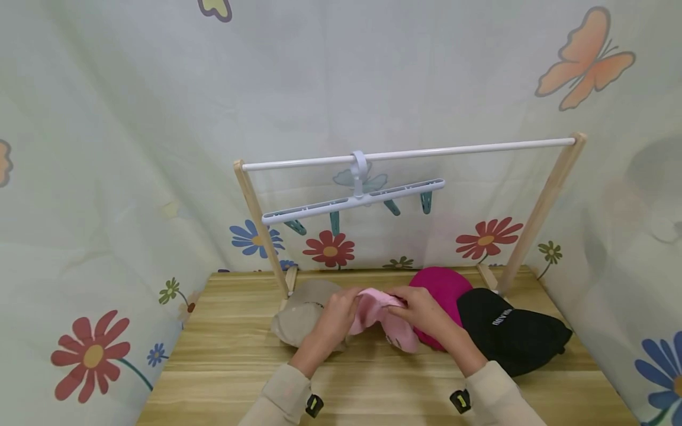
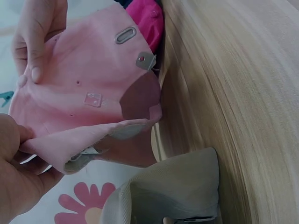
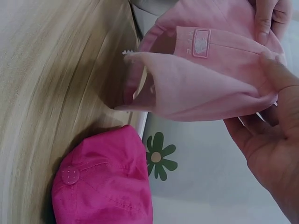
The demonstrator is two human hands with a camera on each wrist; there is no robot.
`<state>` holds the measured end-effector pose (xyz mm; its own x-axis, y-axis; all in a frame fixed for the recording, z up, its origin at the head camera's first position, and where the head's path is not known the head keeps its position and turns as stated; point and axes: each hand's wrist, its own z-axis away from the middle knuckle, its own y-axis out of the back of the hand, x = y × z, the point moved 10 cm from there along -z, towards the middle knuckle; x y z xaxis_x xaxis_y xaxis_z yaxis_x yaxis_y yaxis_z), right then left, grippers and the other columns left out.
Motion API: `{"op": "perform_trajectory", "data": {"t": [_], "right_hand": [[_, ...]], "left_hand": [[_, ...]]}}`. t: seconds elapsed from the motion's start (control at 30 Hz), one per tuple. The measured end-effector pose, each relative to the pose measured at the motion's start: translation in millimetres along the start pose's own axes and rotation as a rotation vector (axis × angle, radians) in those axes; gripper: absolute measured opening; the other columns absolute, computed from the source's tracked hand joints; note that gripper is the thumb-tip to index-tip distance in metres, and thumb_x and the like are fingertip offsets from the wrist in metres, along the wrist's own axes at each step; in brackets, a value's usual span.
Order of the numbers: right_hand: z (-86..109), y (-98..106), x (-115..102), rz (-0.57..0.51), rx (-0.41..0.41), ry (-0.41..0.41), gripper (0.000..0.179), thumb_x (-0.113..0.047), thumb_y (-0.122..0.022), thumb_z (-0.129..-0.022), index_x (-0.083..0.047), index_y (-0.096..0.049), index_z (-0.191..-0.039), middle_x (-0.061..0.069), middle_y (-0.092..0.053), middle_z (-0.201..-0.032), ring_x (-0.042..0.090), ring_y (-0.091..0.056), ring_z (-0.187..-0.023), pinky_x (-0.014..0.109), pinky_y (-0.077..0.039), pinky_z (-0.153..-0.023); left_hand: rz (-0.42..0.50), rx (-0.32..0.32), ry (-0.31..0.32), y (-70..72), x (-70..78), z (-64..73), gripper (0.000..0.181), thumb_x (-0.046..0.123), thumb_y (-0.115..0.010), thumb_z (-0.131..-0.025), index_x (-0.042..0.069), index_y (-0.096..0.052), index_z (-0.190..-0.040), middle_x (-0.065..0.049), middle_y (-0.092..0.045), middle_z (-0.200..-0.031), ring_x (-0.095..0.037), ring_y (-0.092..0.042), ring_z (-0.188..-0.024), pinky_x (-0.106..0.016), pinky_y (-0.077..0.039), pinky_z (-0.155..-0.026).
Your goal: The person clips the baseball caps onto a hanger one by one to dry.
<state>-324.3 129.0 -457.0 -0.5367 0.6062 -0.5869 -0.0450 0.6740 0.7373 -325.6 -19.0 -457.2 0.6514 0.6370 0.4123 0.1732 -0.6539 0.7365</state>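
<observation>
Both hands hold a light pink baseball cap (image 1: pixel 367 310) between them, low over the middle of the table. My left hand (image 1: pixel 337 315) grips its left side, thumb and fingers on either side of the fabric in the left wrist view. On the other side my right hand (image 1: pixel 423 307) pinches the cap, fingers beneath and thumb on top in the right wrist view. A metal buckle (image 2: pixel 145 60) and an eyelet show on the pink fabric, and a small stitched patch (image 3: pixel 201 43) faces the right wrist camera. A beige cap (image 1: pixel 301 313) lies just left of my left hand.
A magenta cap (image 1: pixel 442 290) and a black cap (image 1: pixel 514 334) lie to the right on the wooden table (image 1: pixel 224 355). Behind stands a wooden rack with a white rod (image 1: pixel 469 150). A pale hanger (image 1: pixel 319 208) with several teal clips (image 1: pixel 334 223) hangs from it.
</observation>
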Motion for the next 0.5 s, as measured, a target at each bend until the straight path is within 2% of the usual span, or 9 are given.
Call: {"op": "perform_trajectory", "data": {"t": [0.2,0.33,0.5], "right_hand": [[-0.6,0,-4,-0.045,0.001,-0.003,0.019,-0.022,-0.08,-0.089,-0.014,-0.075,-0.105,-0.009,-0.068,-0.085,0.006,-0.055,-0.07,0.021,-0.051,-0.06],[0.3,4,-9,-0.047,0.05,0.016,0.015,-0.024,-0.08,-0.089,-0.015,-0.075,-0.1,-0.009,-0.067,-0.083,0.006,-0.054,-0.069,0.021,-0.049,-0.058],[3.9,10,-18,-0.008,0.115,0.082,0.011,-0.021,-0.08,-0.089,-0.015,-0.073,-0.095,-0.011,-0.064,-0.079,0.003,-0.052,-0.067,0.02,-0.047,-0.056]], "left_hand": [[0.006,-0.007,0.01,2.0,0.1,0.2,0.017,0.005,-0.056,-0.104,0.003,-0.07,-0.113,-0.011,-0.075,-0.1,-0.023,-0.072,-0.093,-0.035,-0.061,-0.078],[0.009,-0.003,0.005,5.5,2.1,0.4,0.018,0.004,-0.056,-0.103,0.003,-0.07,-0.115,-0.011,-0.075,-0.102,-0.022,-0.072,-0.095,-0.035,-0.061,-0.078],[0.017,0.005,-0.023,10.6,8.2,0.7,0.018,0.003,-0.057,-0.103,0.003,-0.069,-0.116,-0.011,-0.075,-0.104,-0.022,-0.072,-0.096,-0.034,-0.061,-0.079]]}}
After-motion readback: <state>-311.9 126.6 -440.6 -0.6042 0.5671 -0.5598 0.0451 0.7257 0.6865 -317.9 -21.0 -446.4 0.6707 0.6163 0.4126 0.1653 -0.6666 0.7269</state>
